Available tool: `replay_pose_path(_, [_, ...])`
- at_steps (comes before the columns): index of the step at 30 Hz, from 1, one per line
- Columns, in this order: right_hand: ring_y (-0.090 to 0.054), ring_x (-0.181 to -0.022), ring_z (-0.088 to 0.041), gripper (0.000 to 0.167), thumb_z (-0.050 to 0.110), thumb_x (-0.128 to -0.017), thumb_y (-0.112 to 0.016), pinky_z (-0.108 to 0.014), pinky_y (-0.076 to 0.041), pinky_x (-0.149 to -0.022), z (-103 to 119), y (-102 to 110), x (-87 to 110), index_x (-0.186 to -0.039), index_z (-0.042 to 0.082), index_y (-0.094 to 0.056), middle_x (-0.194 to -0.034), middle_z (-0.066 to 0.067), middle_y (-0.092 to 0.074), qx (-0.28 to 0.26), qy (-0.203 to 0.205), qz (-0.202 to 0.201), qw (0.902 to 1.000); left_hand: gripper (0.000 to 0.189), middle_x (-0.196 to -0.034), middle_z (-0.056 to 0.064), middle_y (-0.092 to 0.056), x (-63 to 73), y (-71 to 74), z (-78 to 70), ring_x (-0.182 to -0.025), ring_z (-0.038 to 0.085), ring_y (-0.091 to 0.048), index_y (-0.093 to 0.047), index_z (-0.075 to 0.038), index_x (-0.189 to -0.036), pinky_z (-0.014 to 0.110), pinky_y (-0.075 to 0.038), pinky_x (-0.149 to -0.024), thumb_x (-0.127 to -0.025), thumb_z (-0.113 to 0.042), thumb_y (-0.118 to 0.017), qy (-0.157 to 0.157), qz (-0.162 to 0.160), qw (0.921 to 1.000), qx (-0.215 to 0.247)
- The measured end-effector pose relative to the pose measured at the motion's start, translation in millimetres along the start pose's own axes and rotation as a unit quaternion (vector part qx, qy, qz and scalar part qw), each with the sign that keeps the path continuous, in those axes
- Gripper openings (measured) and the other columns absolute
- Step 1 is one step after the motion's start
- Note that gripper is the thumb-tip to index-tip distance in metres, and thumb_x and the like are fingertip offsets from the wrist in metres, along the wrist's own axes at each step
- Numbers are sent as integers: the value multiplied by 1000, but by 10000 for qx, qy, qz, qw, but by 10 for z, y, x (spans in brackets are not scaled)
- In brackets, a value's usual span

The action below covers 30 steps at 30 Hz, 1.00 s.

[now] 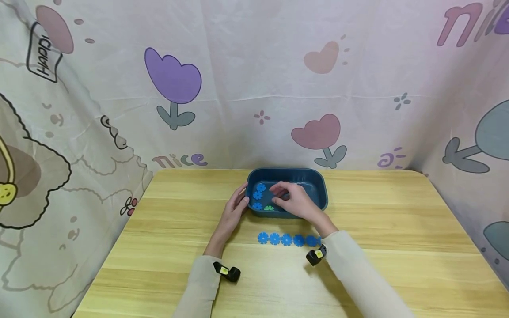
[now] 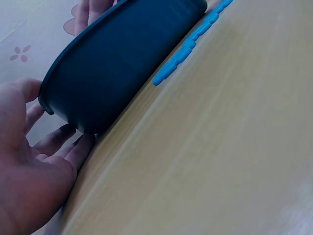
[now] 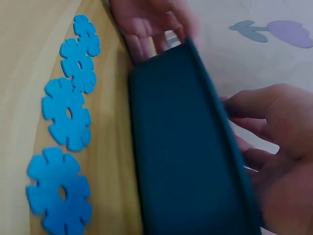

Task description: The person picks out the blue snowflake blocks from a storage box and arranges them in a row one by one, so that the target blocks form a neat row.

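Note:
A dark blue plastic tub (image 1: 316, 194) stands on the wooden table (image 1: 397, 229). Inside it lie two blue snowflake discs (image 1: 260, 187) and a green one (image 1: 269, 208). My left hand (image 1: 240, 201) rests against the tub's left end, thumb by the rim and fingers low along the wall (image 2: 127, 58). My right hand (image 1: 284, 194) reaches down into the tub with curled fingers; whatever lies under them is hidden. A row of several linked blue discs (image 1: 286, 239) lies on the table just in front of the tub, seen close in the right wrist view (image 3: 66, 117).
A printed curtain (image 1: 254, 88) closes off the back and both sides of the table. The table's left edge (image 1: 119, 238) and right edge (image 1: 465, 229) drop off to the cloth. Bare wood lies to either side of the tub.

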State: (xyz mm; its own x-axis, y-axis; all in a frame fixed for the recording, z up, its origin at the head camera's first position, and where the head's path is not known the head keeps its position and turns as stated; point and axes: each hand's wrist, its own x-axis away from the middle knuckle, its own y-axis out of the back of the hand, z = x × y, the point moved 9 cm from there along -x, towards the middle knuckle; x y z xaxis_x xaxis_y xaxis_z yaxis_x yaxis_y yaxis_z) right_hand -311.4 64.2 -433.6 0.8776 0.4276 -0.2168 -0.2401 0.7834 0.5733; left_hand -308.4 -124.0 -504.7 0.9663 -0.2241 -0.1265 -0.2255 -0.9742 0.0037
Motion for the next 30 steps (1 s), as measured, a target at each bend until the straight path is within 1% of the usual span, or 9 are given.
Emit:
replay_pose_path(3, [-67, -98, -22, 26, 5, -95, -73, -41, -58, -89, -56, -95, -92, -121, 1, -69, -114, -17, -71, 43, -143, 219, 9996, 50, -164, 9, -35, 1, 1, 5, -150, 29, -35, -38, -21, -159, 46, -37, -116, -111, -24, -48, 13, 14, 10000, -6])
replay_pose_path(5, [-67, -97, -23, 27, 5, -95, -72, -42, -58, -90, -78, -146, -145, -121, 0, -69, -112, -17, -71, 102, -181, 359, 9991, 49, -163, 7, -36, 2, 4, 5, -149, 27, -36, -39, -24, -159, 44, -38, -116, -110, -27, -49, 22, 4, 10000, -55])
replay_pose_path(8, [-66, -96, -23, 27, 5, -95, -72, -41, -58, -90, -107, -209, -213, -122, 0, -69, -110, -15, -71, 159, -241, 551, 9981, 49, -163, 6, -36, 0, 4, 8, -149, 26, -36, -39, -25, -159, 44, -38, -115, -110, -29, -49, 21, 11, 10000, -89])
replay_pose_path(15, [-66, -90, -20, 26, 3, -94, -72, -36, -59, -86, -151, -394, -347, -120, -2, -69, -102, -11, -72, 455, -99, 937, 9945, 51, -163, 9, -36, -10, -7, 8, -149, 26, -37, -37, -21, -160, 43, -38, -116, -111, -28, -48, -59, 68, 9999, -91])
replay_pose_path(19, [-68, -89, -20, 25, 2, -93, -73, -35, -60, -85, -159, -498, -401, -118, -1, -71, -100, -11, -72, 668, -51, 1158, 9910, 51, -164, 10, -35, -3, -15, 9, -149, 27, -36, -37, -21, -160, 45, -37, -116, -111, -27, -48, -48, 87, 9999, -48])
replay_pose_path(27, [-68, -88, -19, 22, 5, -91, -78, -35, -59, -83, -127, -582, -458, -112, 2, -75, -98, -9, -73, 992, 180, 1336, 9859, 51, -164, 16, -34, -11, -12, -10, -150, 33, -33, -34, -15, -161, 50, -35, -117, -111, -19, -46, -93, 97, 9999, 65])
replay_pose_path(30, [-67, -89, -19, 19, 5, -90, -78, -36, -59, -85, -133, -609, -475, -109, 5, -76, -99, -8, -73, 1018, 194, 1392, 9848, 50, -163, 16, -36, -14, 6, 2, -149, 32, -35, -35, -15, -160, 49, -36, -116, -111, -20, -46, -80, 52, 10000, 13])
